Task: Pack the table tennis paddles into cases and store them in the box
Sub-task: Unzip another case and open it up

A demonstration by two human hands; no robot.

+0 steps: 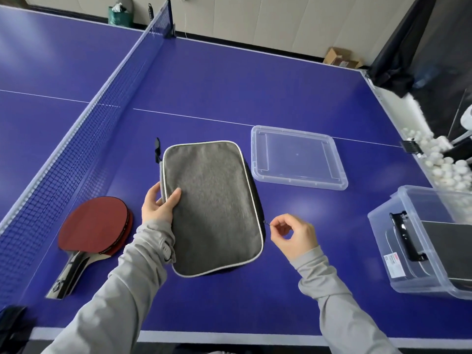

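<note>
A grey paddle case (212, 208) with white piping lies flat on the blue table. My left hand (159, 203) grips its left edge, thumb on top. My right hand (291, 232) pinches the small black zipper pull (265, 222) at the case's right edge. Two red paddles (95, 224) lie stacked to the left by the net, handles pointing toward me. A clear plastic box (398, 241) stands at the right edge with dark cases inside it.
The box's clear lid (297, 157) lies upside down behind the case. The net (84, 139) runs along the left. White balls (444, 167) pile in a catch net off the right edge. A green bin and cardboard boxes sit on the floor beyond.
</note>
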